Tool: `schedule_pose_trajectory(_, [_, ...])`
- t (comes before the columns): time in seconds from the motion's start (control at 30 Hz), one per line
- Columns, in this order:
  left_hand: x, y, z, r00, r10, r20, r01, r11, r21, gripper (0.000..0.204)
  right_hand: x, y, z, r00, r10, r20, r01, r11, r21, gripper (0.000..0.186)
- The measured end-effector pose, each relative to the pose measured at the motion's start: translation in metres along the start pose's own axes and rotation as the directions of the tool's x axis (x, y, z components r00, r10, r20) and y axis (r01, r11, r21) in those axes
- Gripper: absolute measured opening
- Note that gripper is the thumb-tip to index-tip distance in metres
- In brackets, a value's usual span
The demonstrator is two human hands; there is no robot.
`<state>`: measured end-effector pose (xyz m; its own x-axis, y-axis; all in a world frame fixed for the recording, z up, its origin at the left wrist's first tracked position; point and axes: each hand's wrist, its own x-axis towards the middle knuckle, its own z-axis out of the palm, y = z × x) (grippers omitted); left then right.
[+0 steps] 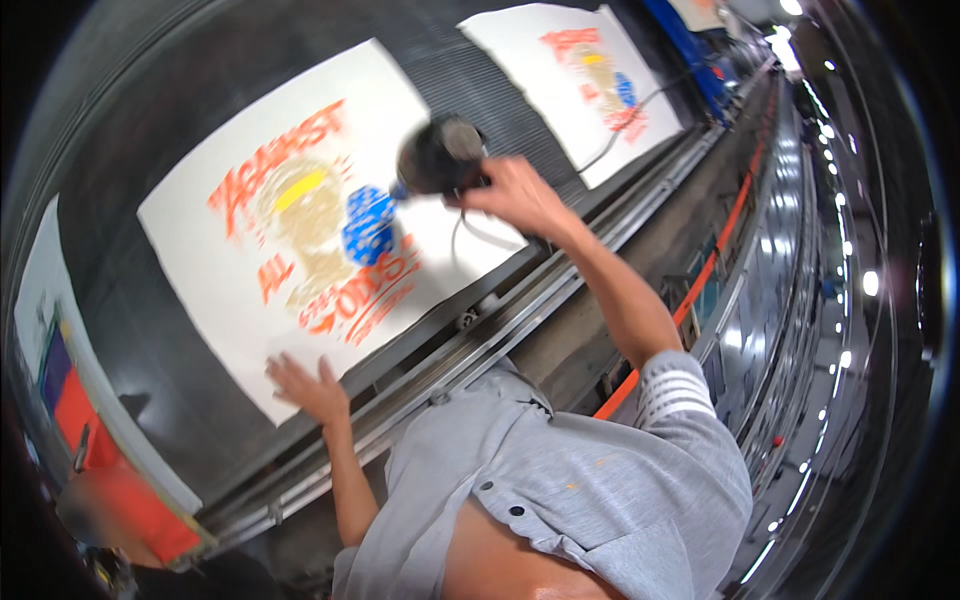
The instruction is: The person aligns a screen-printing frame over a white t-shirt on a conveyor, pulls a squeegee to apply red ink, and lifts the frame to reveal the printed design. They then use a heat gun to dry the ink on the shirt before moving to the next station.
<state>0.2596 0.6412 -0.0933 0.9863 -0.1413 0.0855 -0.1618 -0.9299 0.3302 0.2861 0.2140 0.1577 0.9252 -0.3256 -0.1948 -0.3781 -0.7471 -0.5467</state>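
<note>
A large white sheet [400,90] lies on a dark ribbed conveyor belt [120,330], bearing orange-red lettering, a tan figure with a yellow band and a blue patch. My right hand [520,197] is closed around a black handheld tool [437,158] with a round, cup-like body and a grey top, its exact kind unclear. The tool is over the sheet's right part, beside the blue patch, and a thin cord or hose loops below it. Near the sheet's bottom left edge, my left hand [312,388] has its fingers spread; whether it touches the sheet I cannot tell.
A similar printed sheet [510,50] lies farther along the belt, a thin cable crossing it. At left is a board [125,420] with red and purple areas; a person [110,520] is below it. A metal rail [520,335] runs between me and the belt.
</note>
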Motion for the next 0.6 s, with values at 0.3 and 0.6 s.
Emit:
schedule_pose_trajectory(0.3, [0.056, 0.090, -0.015, 0.973, -0.012, -0.229, 0.032, 0.996, 0.083, 0.075, -0.261, 0.146, -0.361, 0.694, 0.296, -0.656, -0.688, 0.541, -0.483, 0.047])
schedule_pose_trajectory(0.6, [0.010, 0.440, 0.083, 0.985, 0.147, -0.087, -0.165, 0.948, -0.273, 0.074, -0.660, 0.337, -0.538, 0.038, 0.080, -0.996, -0.962, 0.271, -0.015, 0.041])
